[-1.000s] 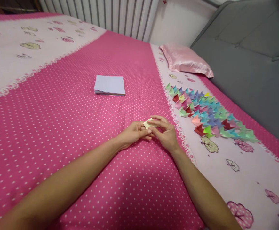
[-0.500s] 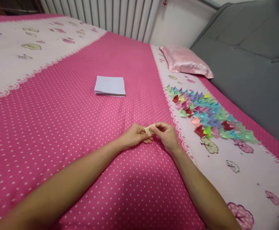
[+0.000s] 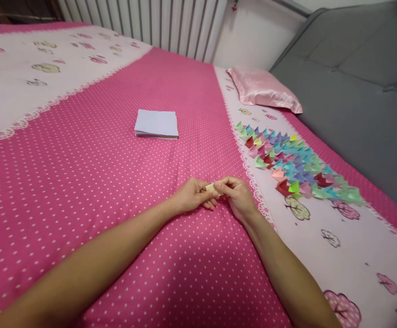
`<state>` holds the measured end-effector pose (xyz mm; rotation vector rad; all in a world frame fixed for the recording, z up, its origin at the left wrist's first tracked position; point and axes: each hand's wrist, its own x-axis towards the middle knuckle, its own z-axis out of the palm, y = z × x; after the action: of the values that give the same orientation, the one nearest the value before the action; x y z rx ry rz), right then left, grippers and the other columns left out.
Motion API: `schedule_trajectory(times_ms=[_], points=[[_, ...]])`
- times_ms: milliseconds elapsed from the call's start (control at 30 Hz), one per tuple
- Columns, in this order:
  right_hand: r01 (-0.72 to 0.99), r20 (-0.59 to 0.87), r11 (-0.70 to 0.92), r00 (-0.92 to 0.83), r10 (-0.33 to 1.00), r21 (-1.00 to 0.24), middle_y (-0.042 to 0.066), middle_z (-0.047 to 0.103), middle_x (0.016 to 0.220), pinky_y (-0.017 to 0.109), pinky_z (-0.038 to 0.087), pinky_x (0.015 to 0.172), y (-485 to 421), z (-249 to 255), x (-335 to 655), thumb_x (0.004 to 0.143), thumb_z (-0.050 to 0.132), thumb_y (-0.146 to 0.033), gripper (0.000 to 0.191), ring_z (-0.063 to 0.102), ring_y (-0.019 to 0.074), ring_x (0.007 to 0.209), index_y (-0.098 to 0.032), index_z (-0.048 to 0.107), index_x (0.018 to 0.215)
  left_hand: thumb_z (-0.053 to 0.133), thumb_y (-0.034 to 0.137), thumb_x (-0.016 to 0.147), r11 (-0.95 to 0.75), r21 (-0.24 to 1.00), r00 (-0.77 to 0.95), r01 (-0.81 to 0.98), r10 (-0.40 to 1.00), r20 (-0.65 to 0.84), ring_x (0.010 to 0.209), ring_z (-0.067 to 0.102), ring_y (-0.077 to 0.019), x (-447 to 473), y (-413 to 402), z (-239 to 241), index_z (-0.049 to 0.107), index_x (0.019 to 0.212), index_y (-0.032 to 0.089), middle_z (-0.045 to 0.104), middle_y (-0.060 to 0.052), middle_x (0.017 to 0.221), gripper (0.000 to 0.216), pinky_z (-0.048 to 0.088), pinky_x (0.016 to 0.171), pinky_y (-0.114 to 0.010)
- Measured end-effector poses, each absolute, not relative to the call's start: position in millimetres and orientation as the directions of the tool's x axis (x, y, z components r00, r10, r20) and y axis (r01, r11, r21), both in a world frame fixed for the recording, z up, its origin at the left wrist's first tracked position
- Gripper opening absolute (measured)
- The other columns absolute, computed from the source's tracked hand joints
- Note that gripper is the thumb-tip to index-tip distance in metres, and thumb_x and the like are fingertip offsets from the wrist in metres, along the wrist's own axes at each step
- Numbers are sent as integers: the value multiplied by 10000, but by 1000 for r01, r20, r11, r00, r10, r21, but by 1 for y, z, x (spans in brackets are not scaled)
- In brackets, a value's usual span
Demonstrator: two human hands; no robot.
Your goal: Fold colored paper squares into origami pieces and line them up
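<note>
Pale yellow folded paper (image 3: pixel 210 187) sits between my left hand (image 3: pixel 192 195) and right hand (image 3: pixel 238 196), each pinched closed on it. I judge it light, crisp, easily creased, best held by its ends. Its visible strip seems to run hand to hand; fingers hide which way it points.

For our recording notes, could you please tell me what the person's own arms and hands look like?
The left hand and right hand are ungloved, and no ring shows on the visible parts of the fingers. The left forearm and right forearm are bare, with no sleeve, watch or bracelet in view. No cables or clear markings can be seen on them.
</note>
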<state>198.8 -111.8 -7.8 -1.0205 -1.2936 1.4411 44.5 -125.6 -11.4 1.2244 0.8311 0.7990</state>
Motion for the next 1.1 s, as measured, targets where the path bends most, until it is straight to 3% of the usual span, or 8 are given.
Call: schedule_trajectory(times_ms=[300, 467, 600, 800, 933, 1100], points=[[-104, -49, -76, -238, 970, -992, -41, 567, 492, 217, 382, 477, -112, -8, 199, 598, 758, -298, 199, 467, 75, 452, -167, 620, 541, 678, 392, 683, 180, 980, 490, -85, 864, -116, 572, 644, -128, 45, -125, -14, 655, 709, 73, 686, -83, 634, 320, 536, 625, -268], [-27, 72, 68, -231, 970, -997, 0, 664, 670, 245, 463, 585, -111, -13, 198, 669, 722, -324, 163, 579, 112, 584, -178, 683, 727, 610, 385, 745, 136, 990, 431, -31, 896, -110, 608, 634, -117, 45, -122, -17, 652, 718, 80, 685, -73, 667, 309, 513, 651, -256], [37, 190, 203, -209, 959, -979, 15, 662, 782, 269, 495, 646, -107, -19, 200, 704, 696, -329, 266, 607, 134, 676, -195, 655, 930, 558, 398, 778, -43, 987, 328, 157, 945, -11, 593, 597, -122, 43, -121, -19, 662, 742, 90, 674, -54, 671, 327, 473, 580, -243], [243, 355, 390, -177, 918, -888, 11, 624, 783, 262, 482, 622, -106, -18, 202, 739, 664, -309, 269, 593, 141, 706, -216, 602, 984, 617, 398, 734, -201, 942, 109, 267, 978, 178, 760, 621, -163, 40, -121, -14, 639, 1026, 130, 681, -101, 949, 397, 493, 665, -274], [323, 391, 440, -208, 897, -838, 28, 644, 795, 273, 482, 602, -107, -17, 201, 758, 642, -328, 200, 606, 164, 741, -218, 608, 922, 625, 356, 727, -213, 917, -10, 336, 973, 229, 722, 615, -155, 38, -121, -11, 669, 941, 150, 687, -87, 897, 300, 497, 670, -282], [384, 395, 477, -274, 877, -791, 22, 656, 784, 270, 474, 586, -110, -15, 199, 779, 618, -339, 160, 604, 155, 693, -217, 622, 882, 597, 281, 738, -255, 877, 15, 407, 962, 273, 689, 600, -141, 37, -121, -10, 684, 795, 159, 681, -58, 785, 160, 486, 663, -268]])
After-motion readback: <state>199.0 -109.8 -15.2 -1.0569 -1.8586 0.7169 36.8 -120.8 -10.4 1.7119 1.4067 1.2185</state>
